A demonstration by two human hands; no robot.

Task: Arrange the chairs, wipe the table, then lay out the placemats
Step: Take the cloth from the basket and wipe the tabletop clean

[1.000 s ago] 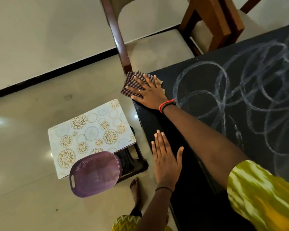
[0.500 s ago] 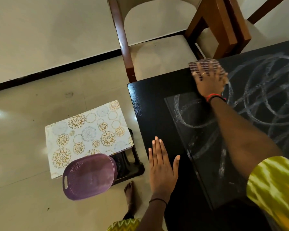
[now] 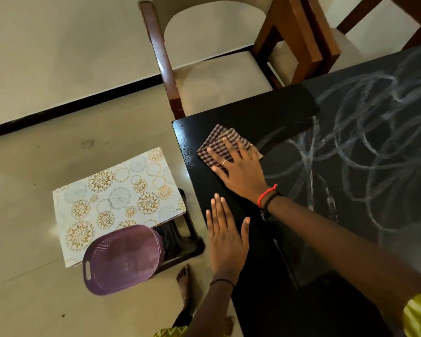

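Cloth: a folded checked cloth [image 3: 216, 142] lies flat on the black worktop [image 3: 253, 113] near its corner, under the fingers [image 3: 229, 148] of the right hand [image 3: 241, 171].
Cloth, handling: judged soft, light and limp. It is likely to bunch or slide out if pushed from one edge. The best hold is spread fingers across the folded middle, pressing downward rather than pinching.
Right hand: fingers straight and splayed, pressing the cloth down, not curled round it.
Left hand: the left hand [image 3: 225, 237] lies palm down on the worktop's edge, nearer the person than the right hand. Its fingers are straight and it holds nothing; it probably serves as a brace.
Worktop surface: whitish looping smears [image 3: 350, 147] lie to the right of the right hand, while the area around both hands shows plain black.
Step, judged: wiping is under way, and much of the smeared area remains.
Placemats: the patterned placemats [image 3: 117, 198] lie to the left of the left hand on a dark stool [image 3: 180, 242], not yet laid out. They are judged thin, stiff and light, best lifted by an edge.
Basket: a purple basket [image 3: 122, 259] sits left of the left wrist and overlaps the placemats' near corner in this view.
Chair: a wooden chair [image 3: 216, 76] with a pale seat stands beyond the right hand's fingertips.
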